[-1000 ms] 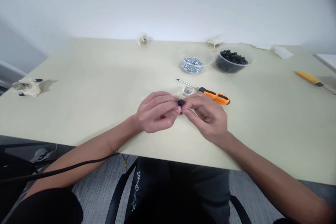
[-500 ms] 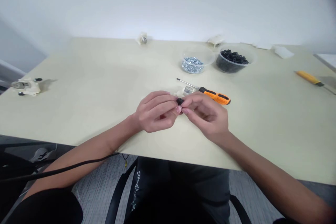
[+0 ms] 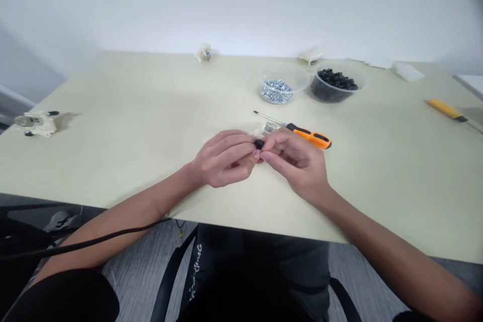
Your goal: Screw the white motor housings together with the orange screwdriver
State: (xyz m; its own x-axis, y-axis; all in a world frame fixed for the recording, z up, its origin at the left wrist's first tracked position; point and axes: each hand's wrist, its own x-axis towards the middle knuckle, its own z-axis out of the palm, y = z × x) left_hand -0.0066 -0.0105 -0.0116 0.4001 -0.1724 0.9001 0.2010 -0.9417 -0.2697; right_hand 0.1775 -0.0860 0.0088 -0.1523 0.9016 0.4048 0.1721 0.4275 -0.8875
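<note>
Workshop-style table (image 3: pixel 132 90) with an orange screwdriver (image 3: pixel 311 138), a tub of metal bits (image 3: pixel 277 92) and a tub of black parts (image 3: pixel 334 86).

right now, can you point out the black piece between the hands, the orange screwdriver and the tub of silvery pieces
Black piece (image 3: pixel 258 144): head view, its exposed upper side.
Orange screwdriver (image 3: pixel 308 136): head view, its handle.
Tub of silvery pieces (image 3: pixel 287 72): head view, its bare back wall.

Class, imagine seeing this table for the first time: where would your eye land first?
Probably on the orange-and-black screwdriver, lying just beyond the right hand. Mid-picture, it and the left hand pinch a small black piece. Farther back, silvery bits and black parts sit in two clear tubs.
</note>
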